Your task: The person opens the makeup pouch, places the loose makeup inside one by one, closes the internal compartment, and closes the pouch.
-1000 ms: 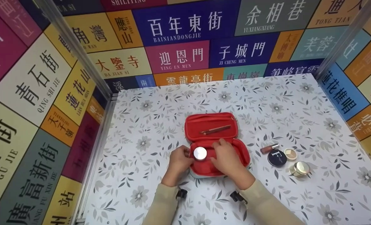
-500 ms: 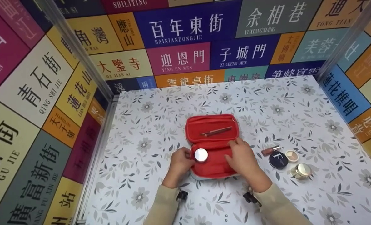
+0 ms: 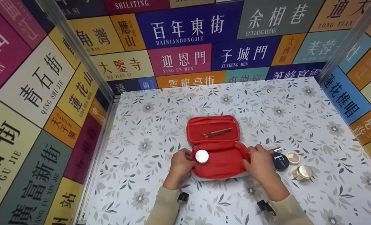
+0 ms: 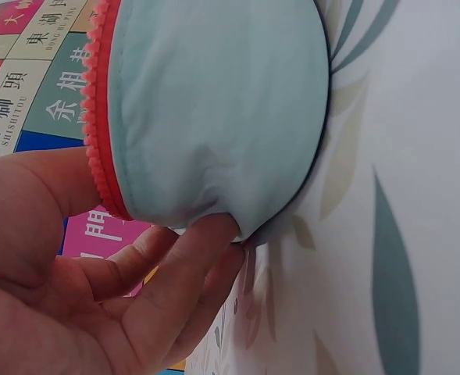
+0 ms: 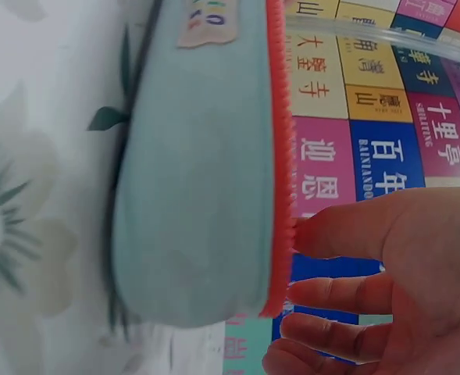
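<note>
A zippered pouch (image 3: pixel 216 178), red inside and pale blue-green outside, lies unzipped with its lid folded back. My left hand (image 3: pixel 180 165) grips its left wall, thumb over the red zipper edge and fingertips dimpling the outer fabric (image 4: pixel 214 117). Inside the pouch, close to that hand, sits a small round container with a white top (image 3: pixel 201 156). Slim brown pencil-like sticks (image 3: pixel 218 132) lie in the lid. My right hand (image 3: pixel 262 165) is at the right wall, its thumb by the zipper edge (image 5: pixel 280 156) and its fingers loosely extended, holding nothing.
Right of the pouch lie a lip gloss tube (image 3: pixel 276 150), partly behind my right hand, a round black compact (image 3: pixel 280 162), a small pan of beige shades (image 3: pixel 293 157) and a gold-lidded jar (image 3: pixel 303 172). Sign-patterned panels (image 3: pixel 182 59) border the flower-print table (image 3: pixel 154 118).
My right hand has moved right, from inside the pouch to its right wall, uncovering the red interior. The left hand keeps its grip on the left wall.
</note>
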The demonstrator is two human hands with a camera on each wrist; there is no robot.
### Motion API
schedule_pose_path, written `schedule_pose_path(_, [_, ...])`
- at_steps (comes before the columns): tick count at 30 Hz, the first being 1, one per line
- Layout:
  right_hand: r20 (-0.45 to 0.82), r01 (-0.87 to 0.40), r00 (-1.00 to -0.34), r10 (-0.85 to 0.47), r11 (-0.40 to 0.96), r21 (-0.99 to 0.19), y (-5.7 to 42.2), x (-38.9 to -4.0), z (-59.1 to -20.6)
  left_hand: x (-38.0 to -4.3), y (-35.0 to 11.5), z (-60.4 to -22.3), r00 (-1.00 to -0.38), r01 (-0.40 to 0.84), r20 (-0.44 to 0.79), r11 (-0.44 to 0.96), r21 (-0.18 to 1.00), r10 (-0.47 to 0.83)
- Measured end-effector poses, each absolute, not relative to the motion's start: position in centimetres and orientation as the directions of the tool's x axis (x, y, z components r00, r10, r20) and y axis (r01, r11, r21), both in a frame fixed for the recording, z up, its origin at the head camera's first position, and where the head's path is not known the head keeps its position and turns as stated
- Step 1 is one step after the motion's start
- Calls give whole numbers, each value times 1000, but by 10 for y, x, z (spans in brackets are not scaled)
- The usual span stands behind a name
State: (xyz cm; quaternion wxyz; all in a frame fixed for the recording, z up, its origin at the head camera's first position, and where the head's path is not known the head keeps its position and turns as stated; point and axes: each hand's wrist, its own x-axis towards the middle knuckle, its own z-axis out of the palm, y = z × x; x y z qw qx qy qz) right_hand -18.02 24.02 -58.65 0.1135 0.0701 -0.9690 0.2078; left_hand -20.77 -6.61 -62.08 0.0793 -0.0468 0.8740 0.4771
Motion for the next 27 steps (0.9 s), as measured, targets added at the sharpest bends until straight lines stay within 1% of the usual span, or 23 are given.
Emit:
schedule_pose_path(5, [234, -135, -972, -38, 898, -419, 256, -170, -596, -206, -66, -622, -983, -151, -181, 534, 832, 5])
schedule_pose_path(9, [216, -117, -976, -24, 896, -428, 263, -166, -597, -205, -67, -623, -985, -143, -174, 518, 843, 11])
schedule_pose_path(20, [238, -44, -970, 56, 917, -396, 284, -172, -605, -206, -68, -622, -983, -153, -182, 519, 841, 5])
schedule_pose_path(27, [195, 25, -974, 115, 911, -411, 298, -174, -614, -207, -67, -622, -986, -141, -168, 526, 839, 4])
